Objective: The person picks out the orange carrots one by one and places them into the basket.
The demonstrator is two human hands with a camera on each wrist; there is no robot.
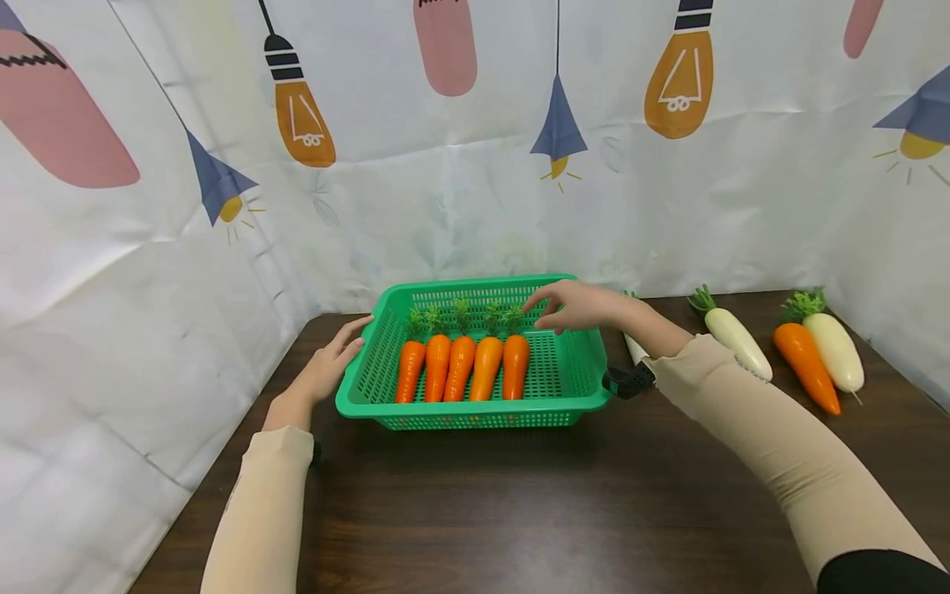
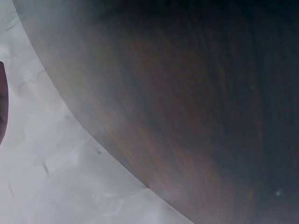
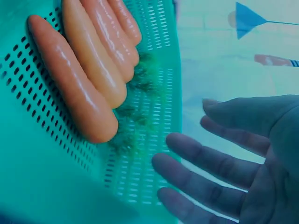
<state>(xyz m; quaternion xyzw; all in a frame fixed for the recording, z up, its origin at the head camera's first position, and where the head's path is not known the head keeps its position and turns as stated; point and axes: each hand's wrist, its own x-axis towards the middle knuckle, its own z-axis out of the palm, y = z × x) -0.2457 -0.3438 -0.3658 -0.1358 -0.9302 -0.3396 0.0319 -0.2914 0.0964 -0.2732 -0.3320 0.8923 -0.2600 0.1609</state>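
Observation:
A green plastic basket [image 1: 475, 409] stands on the dark table, with several orange carrots [image 1: 515, 367] lying side by side in its left and middle part, leafy tops toward the back. My left hand [image 1: 326, 369] touches the basket's left rim with its fingers extended. Over the right part of the basket hovers my right hand [image 1: 580, 305], near the rightmost carrot's leaves. In the right wrist view, the fingers of that hand [image 3: 280, 163] are spread and loosely bent, holding nothing, apart from the carrots [image 3: 74, 84]. The left wrist view shows only a sliver of hand at its left edge.
Right of the basket, a white radish [image 1: 635, 351] lies partly behind my right forearm. Further right are another white radish [image 1: 738, 340], then a carrot [image 1: 805, 367] beside a third white radish [image 1: 834, 351]. A printed white curtain [image 1: 475, 206] hangs behind the table [image 1: 475, 503].

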